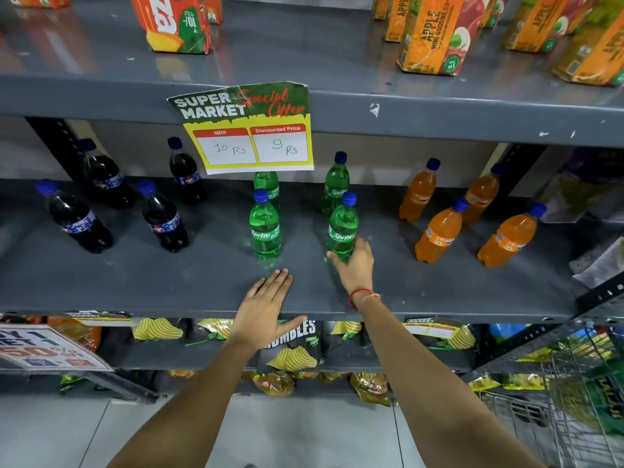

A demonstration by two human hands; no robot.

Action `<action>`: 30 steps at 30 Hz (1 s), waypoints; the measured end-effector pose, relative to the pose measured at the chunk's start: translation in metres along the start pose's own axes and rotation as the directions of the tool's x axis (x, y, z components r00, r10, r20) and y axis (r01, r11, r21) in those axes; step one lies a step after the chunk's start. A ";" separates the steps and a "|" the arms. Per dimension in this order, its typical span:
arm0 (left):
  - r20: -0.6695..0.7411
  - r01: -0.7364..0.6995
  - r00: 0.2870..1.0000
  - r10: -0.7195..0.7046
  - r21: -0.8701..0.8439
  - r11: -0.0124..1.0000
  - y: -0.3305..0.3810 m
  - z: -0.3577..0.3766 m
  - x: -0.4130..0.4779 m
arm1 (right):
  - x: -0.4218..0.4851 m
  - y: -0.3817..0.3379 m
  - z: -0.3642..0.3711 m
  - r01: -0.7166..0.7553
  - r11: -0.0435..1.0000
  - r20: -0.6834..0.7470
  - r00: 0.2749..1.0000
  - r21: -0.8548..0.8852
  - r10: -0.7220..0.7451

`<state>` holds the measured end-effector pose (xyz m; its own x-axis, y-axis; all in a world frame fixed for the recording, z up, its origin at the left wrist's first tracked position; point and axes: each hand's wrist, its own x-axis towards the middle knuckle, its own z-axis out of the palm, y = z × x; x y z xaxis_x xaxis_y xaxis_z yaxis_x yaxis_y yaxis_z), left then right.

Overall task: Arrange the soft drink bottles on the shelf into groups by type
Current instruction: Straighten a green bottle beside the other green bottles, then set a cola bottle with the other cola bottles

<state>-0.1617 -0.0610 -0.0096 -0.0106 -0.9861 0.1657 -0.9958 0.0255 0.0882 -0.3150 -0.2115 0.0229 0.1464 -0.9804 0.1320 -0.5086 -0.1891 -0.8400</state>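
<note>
Grey shelf [169,282] with upright bottles grouped as dark cola left, green Sprite centre, orange Fanta right, right hand [354,265] gripping front Sprite bottle [342,228] base, left hand [266,305] spread flat on shelf edge

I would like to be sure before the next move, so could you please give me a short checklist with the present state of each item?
1. Right hand grips the front-right Sprite at its base: ok.
2. That Sprite stands upright on the shelf: ok.
3. Left hand lies flat on the shelf, holding nothing: ok.
4. Groups by type: colas left, Sprites middle, Fantas right, none mixed: ok.
5. Sprites lined up: the back-left Sprite is partly hidden by the price sign: cannot tell.
6. Clear space around the held Sprite: ok.
</note>
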 end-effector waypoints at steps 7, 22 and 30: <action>-0.096 0.079 0.991 -0.093 -0.142 0.987 -0.021 -0.007 -0.015 | -0.048 -0.010 0.002 -0.036 0.992 -0.285 0.956 0.119 0.069; -0.100 0.390 0.909 -0.406 -0.146 0.909 -0.154 -0.041 -0.100 | -0.061 -0.154 0.175 0.227 0.960 0.436 0.857 0.162 -0.276; -0.020 0.339 0.939 -0.342 -0.094 0.936 -0.168 -0.037 -0.110 | -0.044 -0.171 0.237 0.118 0.978 0.439 0.880 0.169 -0.182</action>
<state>0.0097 0.0495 -0.0065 0.3326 -0.9319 0.1447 -0.9272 -0.2951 0.2308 -0.0336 -0.1231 0.0361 0.5942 -0.8034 0.0380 -0.3366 -0.2913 -0.8955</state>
